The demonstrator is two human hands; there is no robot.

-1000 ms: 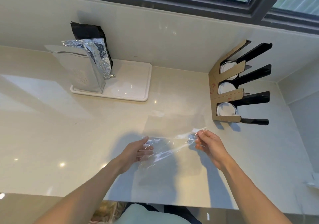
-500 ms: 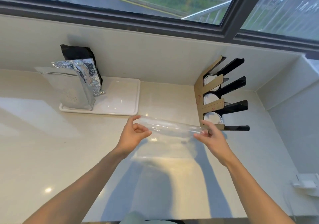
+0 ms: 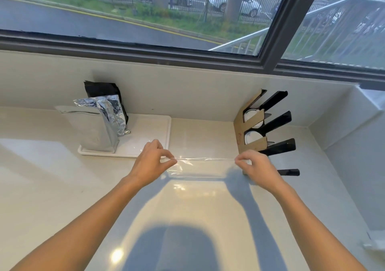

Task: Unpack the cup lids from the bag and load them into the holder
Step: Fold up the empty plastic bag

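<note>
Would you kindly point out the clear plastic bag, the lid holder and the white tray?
clear plastic bag [image 3: 198, 169]: head view, on its hanging film between the hands.
lid holder [image 3: 239, 134]: head view, on its brown cardboard side panel.
white tray [image 3: 150, 129]: head view, on its bare right part.

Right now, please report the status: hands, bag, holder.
Left hand and right hand each pinch one end of the clear bag, stretched flat, looks empty. Holder shows white lids in its slots. Nothing blocks the way.

Café counter [image 3: 52, 187] with lid holder [image 3: 250, 133]
</note>
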